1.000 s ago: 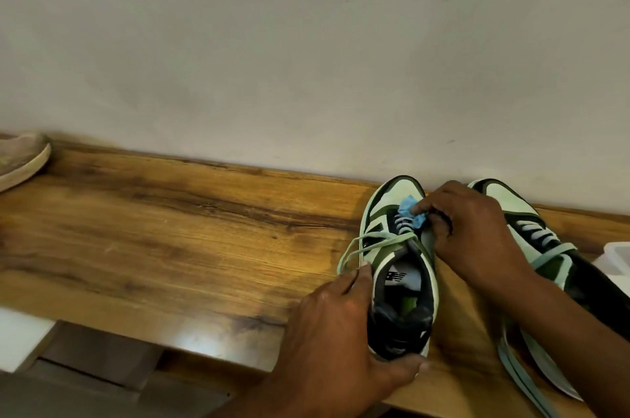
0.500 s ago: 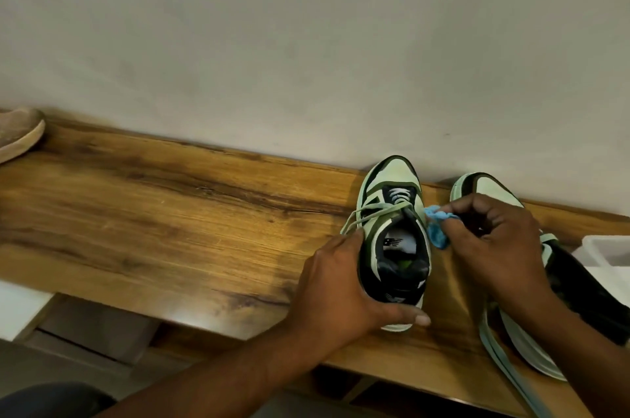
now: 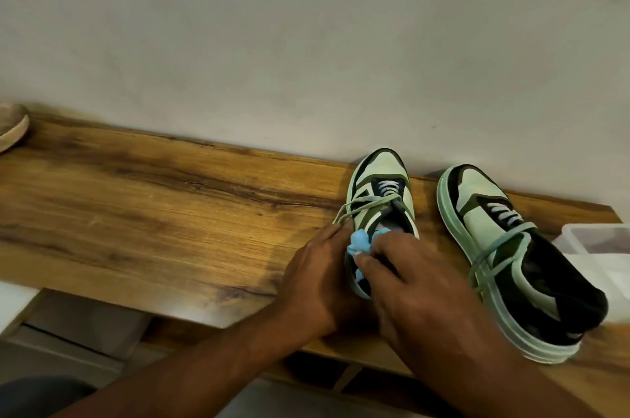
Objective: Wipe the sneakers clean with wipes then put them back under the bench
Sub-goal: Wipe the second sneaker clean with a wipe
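Two mint-green and black sneakers stand on the wooden bench (image 3: 143, 223), toes toward the wall. My left hand (image 3: 320, 274) grips the heel end of the left sneaker (image 3: 381, 189) from its left side. My right hand (image 3: 419, 284) lies over that shoe's opening and pinches a crumpled blue wipe (image 3: 359, 243) against its left collar. The right sneaker (image 3: 504, 247) lies untouched beside it, its laces loose across the top.
A clear plastic container (image 3: 600, 247) sits at the bench's right end, next to the right sneaker. The toe of a tan shoe (image 3: 12, 127) shows at the far left. A pale wall runs close behind the bench. Floor and bench frame lie below the front edge.
My right hand has carried the wipe from the left sneaker's right side over to its left collar, now covering the opening. The left hand keeps its hold at the heel.
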{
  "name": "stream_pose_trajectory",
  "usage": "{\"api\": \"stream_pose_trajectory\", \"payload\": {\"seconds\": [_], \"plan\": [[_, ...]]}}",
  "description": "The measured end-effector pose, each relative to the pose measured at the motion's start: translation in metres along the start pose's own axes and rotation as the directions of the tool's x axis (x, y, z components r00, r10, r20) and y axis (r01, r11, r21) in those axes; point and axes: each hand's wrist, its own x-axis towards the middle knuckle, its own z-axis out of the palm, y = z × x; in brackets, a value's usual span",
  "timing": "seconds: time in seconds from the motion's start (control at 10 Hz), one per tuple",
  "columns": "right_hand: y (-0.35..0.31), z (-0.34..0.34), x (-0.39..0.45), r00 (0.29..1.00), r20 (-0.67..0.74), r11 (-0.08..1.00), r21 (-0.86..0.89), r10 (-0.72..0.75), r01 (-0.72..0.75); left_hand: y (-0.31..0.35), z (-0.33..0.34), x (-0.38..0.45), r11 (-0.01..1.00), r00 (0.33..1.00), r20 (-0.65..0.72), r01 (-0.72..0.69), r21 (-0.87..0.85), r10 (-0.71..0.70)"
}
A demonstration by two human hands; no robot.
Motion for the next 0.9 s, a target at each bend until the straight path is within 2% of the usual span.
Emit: {"api": "stream_pose_trajectory", "payload": {"seconds": [0.1, 0.2, 0.3, 0.4, 0.5, 0.6, 0.7, 0.9], "plan": [[-0.018, 0.01, -0.004, 0.982, 0.173, 0.994, 0.073, 0.073, -0.087, 0.004, -0.001, 0.0, 1.0, 1.0, -0.016, 0.014, 0.018, -0.014], [-0.015, 0.001, -0.004, 0.994, 0.113, 0.999, -0.033, 0.007, -0.003, 0.008, -0.002, -0.002, 0.999, 1.0, -0.022, 0.016, 0.036, -0.015], [-0.01, -0.006, -0.003, 0.997, 0.023, 0.997, 0.039, 0.068, -0.069, 0.006, -0.002, -0.003, 0.999, 1.0, 0.0, -0.006, 0.035, 0.006], [-0.021, 0.0, 0.002, 0.988, 0.14, 0.998, 0.007, 0.066, -0.067, 0.005, -0.001, -0.001, 0.999, 1.0, -0.025, -0.001, 0.044, 0.002], [-0.015, 0.0, -0.003, 0.995, 0.096, 0.989, -0.148, 0.04, -0.025, 0.005, -0.002, 0.0, 0.998, 1.0, -0.024, -0.017, 0.058, 0.019], [-0.002, -0.025, -0.007, 0.992, -0.034, 0.99, -0.064, 0.123, -0.125, 0.007, -0.004, -0.002, 0.996, 0.996, -0.034, -0.084, 0.04, 0.085], [0.01, -0.035, -0.007, 0.963, -0.103, 0.967, 0.066, 0.251, -0.245, 0.005, -0.004, -0.002, 0.993, 0.995, -0.033, -0.094, 0.076, 0.097], [0.011, -0.021, -0.017, 0.959, -0.032, 0.957, 0.085, 0.282, -0.279, 0.005, -0.002, 0.0, 0.991, 0.993, -0.042, -0.108, 0.073, 0.112]]}}
